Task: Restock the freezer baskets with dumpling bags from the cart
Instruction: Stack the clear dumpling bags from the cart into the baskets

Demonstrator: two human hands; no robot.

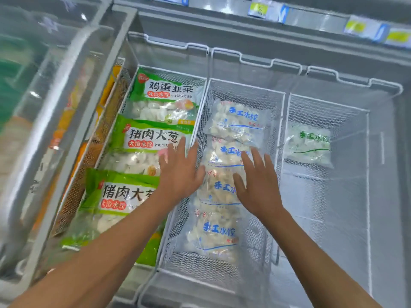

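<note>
Three white wire baskets sit side by side in an open chest freezer. The left basket holds three green dumpling bags. The middle basket holds several clear blue-lettered dumpling bags in a row. The right basket holds one clear green-lettered bag. My left hand is spread flat over the divider between the left and middle baskets. My right hand lies flat, fingers apart, on the blue-lettered bags. Neither hand grips anything.
The slid-open glass lid covers the freezer section on the left, with orange packages under it. Price tags line the shelf rail at the back. The right basket's near half shows bare mesh.
</note>
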